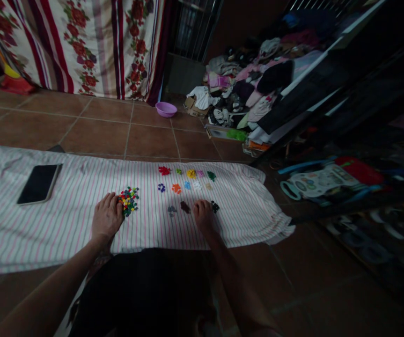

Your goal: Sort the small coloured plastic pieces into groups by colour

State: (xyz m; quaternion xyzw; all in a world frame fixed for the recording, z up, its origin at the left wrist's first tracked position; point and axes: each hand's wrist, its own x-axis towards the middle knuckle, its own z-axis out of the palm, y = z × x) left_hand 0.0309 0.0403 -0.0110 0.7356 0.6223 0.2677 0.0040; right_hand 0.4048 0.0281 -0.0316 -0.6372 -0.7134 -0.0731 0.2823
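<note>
My left hand (108,214) rests on the striped cloth, its fingertips touching the left side of a mixed-colour pile of small pieces (129,201). My right hand (203,213) is at the cloth with its fingers curled, between a dark brown pile (185,207) and a black pile (215,206); anything in its fingers is hidden. Farther back lie small single-colour piles, among them red (164,171), yellow (191,173), dark green (211,176), orange (176,188), purple (161,187) and light blue (187,185). A grey pile (172,210) sits left of the brown one.
A dark-screened tablet (40,184) lies on the left of the striped cloth (78,196). Beyond, on the tiled floor, are a purple basin (166,109) and heaped clothes (244,84). A colourful toy-like object (328,180) stands at the right.
</note>
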